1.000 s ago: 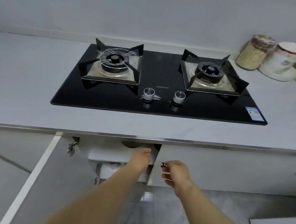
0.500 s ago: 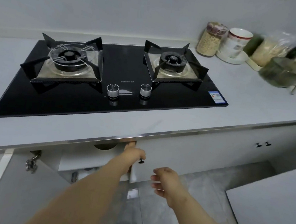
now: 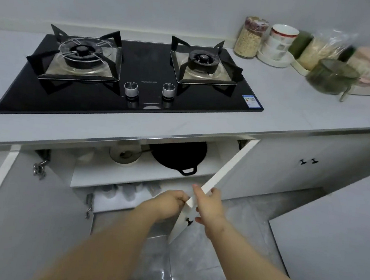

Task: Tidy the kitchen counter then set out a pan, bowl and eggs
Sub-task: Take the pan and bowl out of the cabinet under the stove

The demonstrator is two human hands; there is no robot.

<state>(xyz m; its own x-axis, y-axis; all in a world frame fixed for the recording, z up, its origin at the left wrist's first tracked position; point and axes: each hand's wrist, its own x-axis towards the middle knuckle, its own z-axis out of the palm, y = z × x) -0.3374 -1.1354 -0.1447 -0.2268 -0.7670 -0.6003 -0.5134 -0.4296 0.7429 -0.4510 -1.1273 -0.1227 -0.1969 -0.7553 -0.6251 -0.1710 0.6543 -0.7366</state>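
Below the stove the cupboard stands open, and a black pan (image 3: pixel 178 155) with a small loop handle lies on its white shelf (image 3: pixel 144 176). Beside it on the left sits a round glass lid (image 3: pixel 123 155). My left hand (image 3: pixel 169 202) grips the top corner of the right cupboard door (image 3: pixel 229 166) from the inner side. On the outer side my right hand (image 3: pixel 209 204) holds the same door edge, fingers wrapped over it. A white bowl (image 3: pixel 279 41) stands on the counter at the back right. No eggs are in view.
A black two-burner gas stove (image 3: pixel 140 77) fills the grey counter (image 3: pixel 295 109). At the back right stand a grain jar (image 3: pixel 250 37), a plastic bag of grain (image 3: pixel 323 49) and a green glass bowl (image 3: pixel 332 76). The left cupboard door (image 3: pixel 22 203) hangs wide open. Glasses (image 3: pixel 127 190) sit on the lower shelf.
The right cupboard door has swung open toward me, uncovering the pan and lid on the shelf. Both hands moved from its knob area to grip its top corner.
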